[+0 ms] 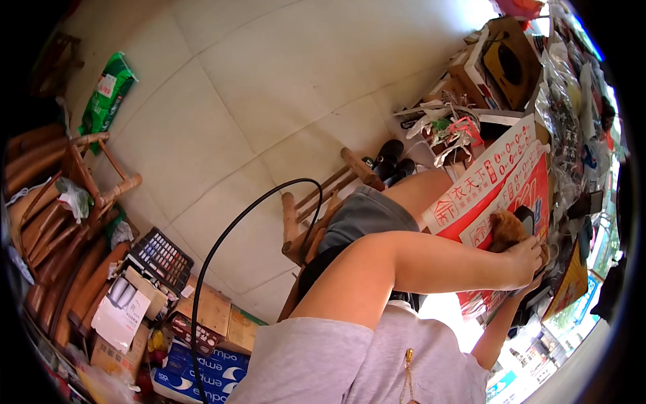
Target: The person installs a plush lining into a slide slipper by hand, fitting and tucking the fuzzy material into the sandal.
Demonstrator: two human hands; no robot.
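My left hand [525, 262] reaches across to the right, its fingers closed at the edge of a brown furry piece [507, 230]. A dark, smooth part [523, 217] shows beside the fur; its kind I cannot make out. Close below, my right hand [531, 287] is mostly hidden behind the left one, and its fingers do not show clearly. Under the furry piece lies a red and white printed bag [481, 192] with large lettering, spread over my lap and knees.
Cluttered plastic bags [564, 108] and cardboard boxes [501, 64] stand at the right. A bamboo stool [291, 229] is beneath me. Bamboo chairs [101, 182], a black crate [161, 259], blue packs [195, 370] and a green bag [108, 94] lie leftward. A black cable [225, 236] arches across.
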